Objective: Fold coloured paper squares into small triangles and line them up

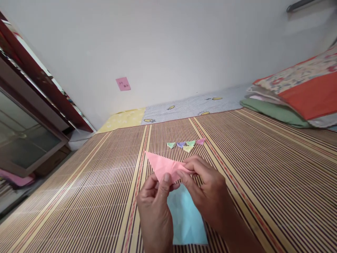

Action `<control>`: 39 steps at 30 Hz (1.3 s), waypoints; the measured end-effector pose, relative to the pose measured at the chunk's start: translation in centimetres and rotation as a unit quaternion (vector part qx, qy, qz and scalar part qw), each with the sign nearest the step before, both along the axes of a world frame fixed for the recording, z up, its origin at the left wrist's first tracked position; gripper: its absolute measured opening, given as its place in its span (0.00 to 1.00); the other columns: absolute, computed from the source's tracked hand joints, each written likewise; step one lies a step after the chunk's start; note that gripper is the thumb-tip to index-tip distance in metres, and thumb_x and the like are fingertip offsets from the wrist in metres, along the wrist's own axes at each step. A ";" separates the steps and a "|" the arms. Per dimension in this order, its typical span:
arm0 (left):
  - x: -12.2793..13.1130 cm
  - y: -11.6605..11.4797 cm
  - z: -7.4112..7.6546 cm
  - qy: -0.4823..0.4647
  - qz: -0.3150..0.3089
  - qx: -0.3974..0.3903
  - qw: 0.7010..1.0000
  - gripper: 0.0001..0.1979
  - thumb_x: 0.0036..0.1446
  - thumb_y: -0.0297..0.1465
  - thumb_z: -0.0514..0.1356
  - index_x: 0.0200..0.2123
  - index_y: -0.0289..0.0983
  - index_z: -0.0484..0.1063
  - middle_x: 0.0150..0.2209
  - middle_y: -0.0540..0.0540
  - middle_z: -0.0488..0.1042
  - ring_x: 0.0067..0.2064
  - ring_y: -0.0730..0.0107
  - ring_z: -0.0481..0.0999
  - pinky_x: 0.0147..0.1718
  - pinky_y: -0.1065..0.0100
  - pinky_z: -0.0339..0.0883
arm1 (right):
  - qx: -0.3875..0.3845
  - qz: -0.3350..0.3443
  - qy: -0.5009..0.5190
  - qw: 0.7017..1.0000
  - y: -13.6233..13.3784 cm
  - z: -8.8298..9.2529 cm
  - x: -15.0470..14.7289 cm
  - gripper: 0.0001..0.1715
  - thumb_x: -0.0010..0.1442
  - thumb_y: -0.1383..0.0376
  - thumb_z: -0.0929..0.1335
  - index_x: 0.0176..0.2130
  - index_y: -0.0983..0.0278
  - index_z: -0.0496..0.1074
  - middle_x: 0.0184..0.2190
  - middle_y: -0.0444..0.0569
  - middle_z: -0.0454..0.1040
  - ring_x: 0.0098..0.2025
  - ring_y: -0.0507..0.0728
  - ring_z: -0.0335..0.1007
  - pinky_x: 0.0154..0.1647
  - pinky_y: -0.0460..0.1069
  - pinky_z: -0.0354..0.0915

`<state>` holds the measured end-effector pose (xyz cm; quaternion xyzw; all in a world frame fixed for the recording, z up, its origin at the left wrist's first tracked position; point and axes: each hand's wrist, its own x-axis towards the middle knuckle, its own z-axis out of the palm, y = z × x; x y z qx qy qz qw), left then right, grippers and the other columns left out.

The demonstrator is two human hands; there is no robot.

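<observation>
A pink sheet of paper (160,163), folded into a triangle, is held up between both hands. My left hand (156,207) pinches its lower edge, thumb on top and fingers behind. At the paper's right corner, my right hand (207,186) grips it between thumb and fingers, which partly cover that corner. Beneath the hands lies a light blue sheet of paper (187,221), its upper part hidden by them. Beyond the pink paper, several small folded paper triangles in green, purple, yellow and pink (200,141) lie close together on the striped mat (105,196).
Folded bedding (297,95) in orange, floral and green is stacked at the right. A patterned cloth (189,105) runs along the wall, which bears a pink note (123,84). At the left stands a glass-panelled cabinet (23,130) beside a dark red frame (44,77).
</observation>
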<state>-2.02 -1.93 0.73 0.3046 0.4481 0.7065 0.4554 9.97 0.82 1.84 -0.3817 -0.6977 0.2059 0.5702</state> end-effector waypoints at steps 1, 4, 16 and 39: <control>0.0 0.0 0.1 -0.001 0.001 -0.001 1.000 0.11 0.52 0.37 0.73 0.32 0.36 0.81 0.32 0.47 0.82 0.33 0.71 0.80 0.35 0.73 0.75 | -0.007 0.002 0.000 1.000 0.0 0.0 0.0 0.11 0.67 0.70 0.65 0.31 0.62 0.69 0.32 0.48 0.71 0.36 0.57 0.69 0.36 0.52 0.64; 0.1 0.0 0.3 -0.008 0.009 -0.007 1.000 0.12 0.48 0.37 0.75 0.30 0.36 0.81 0.29 0.49 0.81 0.32 0.72 0.79 0.33 0.74 0.74 | -0.020 0.000 -0.003 1.000 0.0 0.0 0.1 0.11 0.67 0.69 0.65 0.31 0.62 0.68 0.31 0.47 0.70 0.35 0.57 0.67 0.35 0.52 0.63; -0.1 0.4 -0.3 0.009 -0.027 -0.006 1.000 0.10 0.51 0.35 0.74 0.36 0.36 0.83 0.35 0.45 0.84 0.34 0.67 0.82 0.35 0.70 0.77 | -0.062 -0.016 0.007 0.998 -0.1 0.3 0.4 0.13 0.64 0.68 0.66 0.27 0.61 0.64 0.26 0.43 0.68 0.29 0.54 0.65 0.32 0.50 0.59; 0.3 0.4 0.2 -0.145 -0.038 -0.010 0.989 0.17 0.47 0.28 0.75 0.42 0.35 0.83 0.39 0.39 0.85 0.39 0.58 0.85 0.41 0.62 0.78 | -0.314 0.195 0.326 0.870 0.9 -0.6 -0.2 0.13 0.50 0.64 0.78 0.29 0.64 0.71 0.25 0.40 0.72 0.28 0.50 0.67 0.29 0.44 0.63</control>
